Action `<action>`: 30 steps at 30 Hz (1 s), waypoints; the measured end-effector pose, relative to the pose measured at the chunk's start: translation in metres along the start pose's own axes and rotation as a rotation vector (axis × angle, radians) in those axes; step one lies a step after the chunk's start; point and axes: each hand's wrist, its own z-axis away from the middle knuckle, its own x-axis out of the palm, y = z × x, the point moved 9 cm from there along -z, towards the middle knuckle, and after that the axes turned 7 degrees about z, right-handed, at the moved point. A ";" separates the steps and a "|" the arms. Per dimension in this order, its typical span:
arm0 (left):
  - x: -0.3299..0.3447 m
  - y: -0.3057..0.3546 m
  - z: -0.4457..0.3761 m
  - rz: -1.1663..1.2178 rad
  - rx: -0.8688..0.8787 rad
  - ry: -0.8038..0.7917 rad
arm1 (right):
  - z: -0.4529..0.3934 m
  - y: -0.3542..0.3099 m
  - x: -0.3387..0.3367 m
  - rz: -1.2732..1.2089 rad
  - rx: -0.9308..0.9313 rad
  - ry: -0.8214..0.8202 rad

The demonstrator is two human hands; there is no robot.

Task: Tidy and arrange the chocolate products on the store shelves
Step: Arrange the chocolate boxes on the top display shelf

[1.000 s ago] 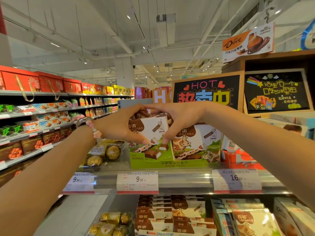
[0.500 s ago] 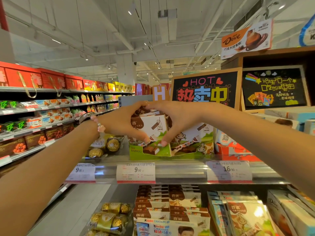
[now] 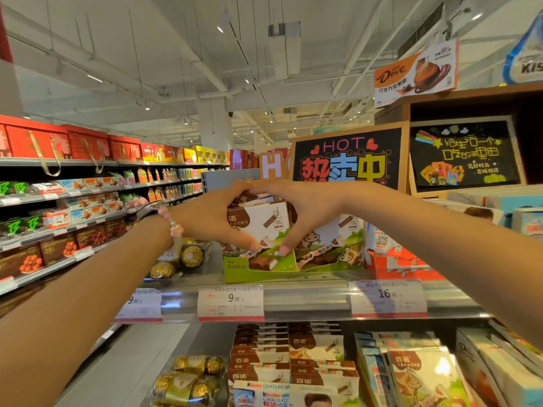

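Both sets of fingers are clamped on one milk chocolate box (image 3: 258,227): the left hand (image 3: 208,218) wraps its left side with the thumb tip low on the front face, the right hand (image 3: 305,214) wraps its right side, thumb tip likewise low on the front, and the forefingers meet over its top edge. The box stands upright at the front of the green BAINUO display tray (image 3: 235,267), its printed face turned outward.

Taking that tray as the landmark: a second row of the same cow-printed boxes (image 3: 329,245) stands just right of the held box, in the right half of the tray, facing front and looking orderly. Left of the tray lie gold foil-wrapped chocolate balls (image 3: 188,257), loosely placed. Right of the tray sits an orange-red display carton (image 3: 399,265). The tray rests on the metal shelf (image 3: 308,301), whose front rail carries price tags (image 3: 230,302). Below the tray, the lower shelf holds flat stacks of brown chocolate packs (image 3: 261,359), Kinder chocolate boxes (image 3: 270,390) in front of them, more gold balls to the left and leaning pouches (image 3: 423,377) to the right.

As a judgement, the task is partway: the tray's front box is being squared up and looks almost seated. Left to do appear the loose gold balls beside the tray and the leaning, uneven packs on the lower shelf.
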 end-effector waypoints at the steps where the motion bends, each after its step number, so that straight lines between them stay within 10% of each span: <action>1: -0.001 0.003 0.000 0.001 0.010 0.000 | 0.002 0.001 0.000 -0.008 0.015 0.003; 19: 0.003 0.115 -0.016 0.066 0.299 0.317 | 0.155 0.056 -0.078 -0.339 0.181 0.937; 30: 0.083 0.255 -0.069 0.123 0.529 0.315 | 0.324 0.168 -0.086 -0.320 0.450 0.861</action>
